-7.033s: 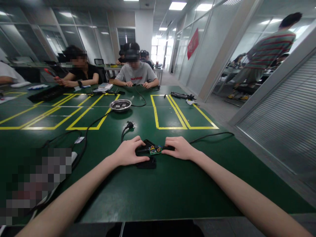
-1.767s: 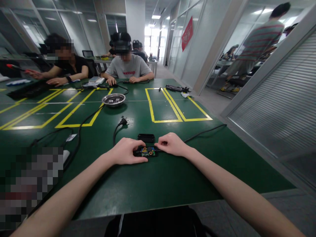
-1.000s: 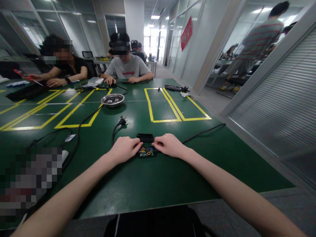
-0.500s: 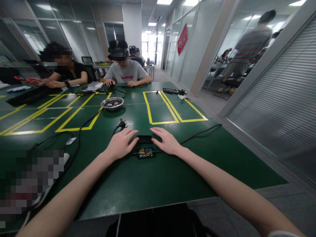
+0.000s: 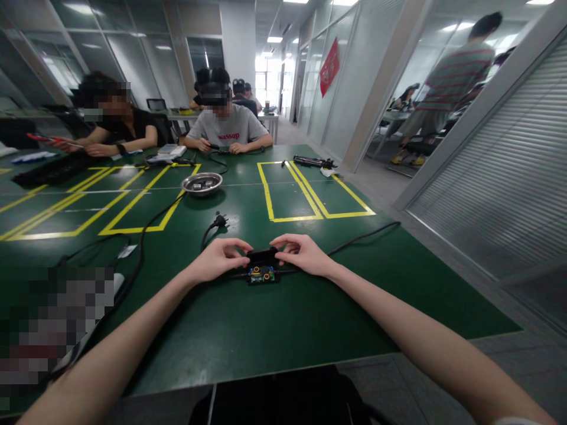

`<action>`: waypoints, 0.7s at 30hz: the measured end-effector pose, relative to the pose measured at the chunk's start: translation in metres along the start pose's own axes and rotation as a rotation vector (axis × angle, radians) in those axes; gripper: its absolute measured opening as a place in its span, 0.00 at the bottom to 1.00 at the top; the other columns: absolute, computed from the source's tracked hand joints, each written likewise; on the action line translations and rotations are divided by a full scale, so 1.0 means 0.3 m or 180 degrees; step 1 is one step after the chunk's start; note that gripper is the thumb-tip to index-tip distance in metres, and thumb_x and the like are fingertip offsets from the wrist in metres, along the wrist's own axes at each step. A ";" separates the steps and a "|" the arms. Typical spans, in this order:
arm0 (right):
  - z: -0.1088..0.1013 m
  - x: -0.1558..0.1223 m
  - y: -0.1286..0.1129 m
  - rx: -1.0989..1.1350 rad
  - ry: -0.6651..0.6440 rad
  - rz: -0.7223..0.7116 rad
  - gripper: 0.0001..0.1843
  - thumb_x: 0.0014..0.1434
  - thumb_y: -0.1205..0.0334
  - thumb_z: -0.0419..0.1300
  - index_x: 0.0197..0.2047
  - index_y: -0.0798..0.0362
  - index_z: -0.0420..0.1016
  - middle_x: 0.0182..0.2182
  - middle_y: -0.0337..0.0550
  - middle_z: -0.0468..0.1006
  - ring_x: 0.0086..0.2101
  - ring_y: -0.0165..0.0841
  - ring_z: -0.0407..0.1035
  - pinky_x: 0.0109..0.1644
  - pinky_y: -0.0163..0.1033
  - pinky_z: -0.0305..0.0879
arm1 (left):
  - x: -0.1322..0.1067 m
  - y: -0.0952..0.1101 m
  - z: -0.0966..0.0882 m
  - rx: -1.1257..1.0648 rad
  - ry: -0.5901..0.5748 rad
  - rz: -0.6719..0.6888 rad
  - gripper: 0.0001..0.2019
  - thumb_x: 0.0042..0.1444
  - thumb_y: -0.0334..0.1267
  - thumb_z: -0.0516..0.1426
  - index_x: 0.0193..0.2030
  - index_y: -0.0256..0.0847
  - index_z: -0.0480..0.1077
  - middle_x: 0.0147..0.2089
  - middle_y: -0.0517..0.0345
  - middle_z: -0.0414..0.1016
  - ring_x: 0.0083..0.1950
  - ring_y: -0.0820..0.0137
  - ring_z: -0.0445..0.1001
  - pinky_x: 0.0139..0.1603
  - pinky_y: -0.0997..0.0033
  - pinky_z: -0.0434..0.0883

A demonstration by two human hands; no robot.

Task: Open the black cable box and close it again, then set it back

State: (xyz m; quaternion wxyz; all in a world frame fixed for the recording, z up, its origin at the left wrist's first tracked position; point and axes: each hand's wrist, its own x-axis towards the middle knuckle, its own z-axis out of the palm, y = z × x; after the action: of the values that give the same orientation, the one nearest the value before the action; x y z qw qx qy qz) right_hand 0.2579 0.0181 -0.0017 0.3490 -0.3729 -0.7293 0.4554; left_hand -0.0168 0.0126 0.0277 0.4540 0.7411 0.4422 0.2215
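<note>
A small black case half with a green circuit board (image 5: pixel 263 275) inside lies on the green table (image 5: pixel 274 330) in front of me. Just behind it is a black cover (image 5: pixel 262 257). My left hand (image 5: pixel 217 260) pinches the cover's left end and my right hand (image 5: pixel 301 254) pinches its right end, so both hold it just above the board. A black cable (image 5: pixel 363 235) runs from the case to the right, and another leads left to a plug (image 5: pixel 218 222).
A metal bowl (image 5: pixel 202 183) with small parts sits farther back among yellow tape rectangles (image 5: pixel 283 195). Black cables (image 5: pixel 142 236) trail at the left. Two people sit working at the far end. Someone in a striped shirt stands behind glass at the right.
Half a second ago both hands lay flat and open beside the cover; now their fingers have closed on its two ends and drawn it toward the circuit board.
</note>
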 end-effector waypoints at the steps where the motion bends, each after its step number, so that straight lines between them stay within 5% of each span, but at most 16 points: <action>1: 0.000 0.000 0.000 0.0084 -0.0061 0.0047 0.20 0.57 0.54 0.69 0.50 0.56 0.81 0.37 0.46 0.85 0.29 0.33 0.80 0.33 0.36 0.74 | 0.000 0.004 -0.004 -0.0014 0.0008 -0.0084 0.18 0.56 0.44 0.64 0.49 0.34 0.77 0.32 0.53 0.84 0.32 0.67 0.81 0.33 0.71 0.74; 13: -0.007 0.004 -0.010 0.0566 -0.0145 0.0133 0.21 0.59 0.47 0.69 0.44 0.56 0.83 0.30 0.43 0.84 0.32 0.34 0.80 0.44 0.42 0.79 | -0.002 0.022 -0.018 -0.0279 0.0104 -0.0196 0.20 0.50 0.47 0.67 0.45 0.34 0.80 0.31 0.52 0.84 0.30 0.67 0.79 0.32 0.70 0.73; 21: -0.007 0.001 -0.019 0.0503 -0.0144 0.0205 0.21 0.56 0.47 0.71 0.43 0.56 0.82 0.31 0.43 0.84 0.32 0.34 0.81 0.43 0.41 0.79 | -0.002 0.026 -0.018 -0.0364 0.0092 -0.0189 0.21 0.49 0.48 0.68 0.44 0.34 0.80 0.30 0.52 0.83 0.29 0.69 0.77 0.32 0.70 0.72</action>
State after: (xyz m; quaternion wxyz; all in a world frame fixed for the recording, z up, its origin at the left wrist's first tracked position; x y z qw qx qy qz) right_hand 0.2582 0.0176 0.0044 0.3459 -0.3571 -0.6864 0.5308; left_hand -0.0176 0.0130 0.0372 0.4956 0.6972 0.4571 0.2435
